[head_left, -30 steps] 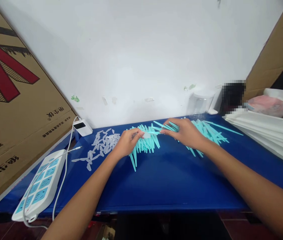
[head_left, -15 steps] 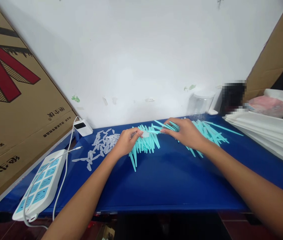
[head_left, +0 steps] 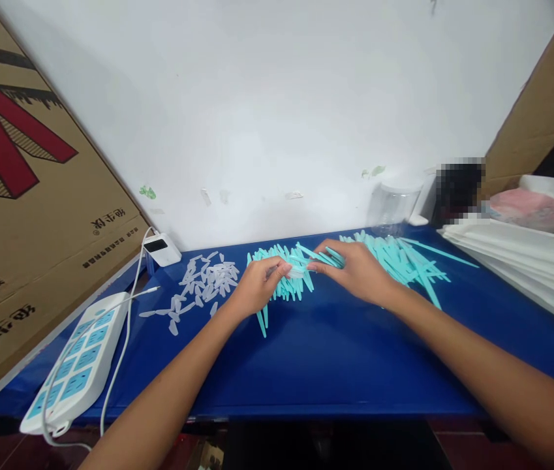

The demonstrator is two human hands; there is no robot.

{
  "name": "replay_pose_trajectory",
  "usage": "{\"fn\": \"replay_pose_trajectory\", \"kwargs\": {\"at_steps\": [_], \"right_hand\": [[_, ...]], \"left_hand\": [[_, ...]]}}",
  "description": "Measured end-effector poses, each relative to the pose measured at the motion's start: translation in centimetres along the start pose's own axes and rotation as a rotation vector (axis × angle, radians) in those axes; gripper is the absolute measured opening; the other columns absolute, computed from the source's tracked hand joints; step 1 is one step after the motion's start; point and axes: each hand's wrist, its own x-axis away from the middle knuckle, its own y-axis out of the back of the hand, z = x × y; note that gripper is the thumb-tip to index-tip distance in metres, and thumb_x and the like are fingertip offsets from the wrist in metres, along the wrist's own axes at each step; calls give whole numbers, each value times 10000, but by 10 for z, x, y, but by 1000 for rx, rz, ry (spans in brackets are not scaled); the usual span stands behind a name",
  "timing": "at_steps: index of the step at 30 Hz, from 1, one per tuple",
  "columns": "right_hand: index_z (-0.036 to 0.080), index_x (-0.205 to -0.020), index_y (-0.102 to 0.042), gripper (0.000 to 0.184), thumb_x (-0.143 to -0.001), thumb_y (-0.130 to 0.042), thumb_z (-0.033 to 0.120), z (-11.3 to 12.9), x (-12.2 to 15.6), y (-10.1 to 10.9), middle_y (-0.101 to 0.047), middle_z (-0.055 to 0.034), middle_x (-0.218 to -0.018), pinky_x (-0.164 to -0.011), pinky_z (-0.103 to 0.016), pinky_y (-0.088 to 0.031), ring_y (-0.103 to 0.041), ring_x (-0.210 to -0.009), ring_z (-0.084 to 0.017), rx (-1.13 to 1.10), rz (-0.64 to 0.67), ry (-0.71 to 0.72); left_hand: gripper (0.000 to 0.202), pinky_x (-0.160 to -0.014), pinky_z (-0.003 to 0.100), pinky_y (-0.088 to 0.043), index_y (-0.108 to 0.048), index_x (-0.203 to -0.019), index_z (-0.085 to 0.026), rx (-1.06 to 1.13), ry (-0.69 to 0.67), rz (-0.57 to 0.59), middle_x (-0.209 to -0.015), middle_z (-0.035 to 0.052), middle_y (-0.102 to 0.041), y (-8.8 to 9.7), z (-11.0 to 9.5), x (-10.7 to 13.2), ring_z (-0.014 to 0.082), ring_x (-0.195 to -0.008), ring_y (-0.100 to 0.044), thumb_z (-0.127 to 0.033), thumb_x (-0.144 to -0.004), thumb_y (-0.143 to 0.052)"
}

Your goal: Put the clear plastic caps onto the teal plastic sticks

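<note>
Sticks, teal, gripped by right hand, centre of frame; translucent piece beside them, pinched by left hand. Contact seemingly close, blurred. Ends best kept aligned, pinch light.

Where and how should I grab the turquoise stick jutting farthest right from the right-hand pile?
Probably pinch the turquoise stick across its narrow width near its outer end, coming from the right: that end juts free of the right-hand pile.

A blue table holds a pile of turquoise sticks, translucent pieces and a white power strip to its left, a second stick pile to its right.
</note>
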Motion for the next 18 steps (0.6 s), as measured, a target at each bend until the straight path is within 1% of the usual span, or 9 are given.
{"fn": "replay_pose_trajectory", "kwargs": {"at_steps": [5,8,11,15,16,18], "right_hand": [[215,-902,-698,399,-955,-641,607,2,1,-5,-746,-34,-804,-649,-299,-405,-624,-693,-201,-50,-9,-22],[223,-939,-707,393,-967,-621,605,1,1,-3,-752,-41,-798,-646,-307,-412,-627,-669,-208,-15,12,-10],[229,-974,-710,384,-998,-573,587,-2,-1,2,-749,-43,-771,-631,-307,-412,-628,-635,-208,37,26,9],[222,-903,-686,391,-1040,-507,541,-10,-5,12,-656,-10,-569,-612,-301,-409,-610,-531,-199,109,-24,-18],[219,-878,-674,395,-1045,-499,532,-11,-5,14,-649,-8,-553,-604,-299,-405,-607,-515,-196,117,-39,-33],[218,-859,-661,386,-1038,-515,527,-12,-7,18,-694,-17,-605,-588,-295,-397,-596,-493,-183,99,-72,-66]], "left_hand": [[478,-644,283,-369,-692,-869,-170,41,14,-20,-746,18,-626,-6,1,2,155,-666,-501,-525,-1058,-434],[480,-645,285,-364,-684,-851,-173,32,13,-11,-746,18,-629,-5,1,1,154,-665,-503,-531,-1055,-438],[493,-628,283,-348,-686,-839,-177,15,22,-8,-724,11,-613,-4,0,0,149,-647,-493,-544,-1053,-435],[513,-615,281,-336,-693,-833,-175,-14,25,-42,-714,8,-595,1,5,-2,145,-630,-475,-556,-1050,-428],[514,-610,280,-331,-693,-834,-173,-21,32,-60,-697,3,-576,3,8,-3,142,-617,-459,-557,-1049,-427],[511,-592,280,-314,-689,-833,-168,-40,54,-111,-649,-12,-520,8,14,-4,136,-585,-421,-555,-1046,-432]]}}
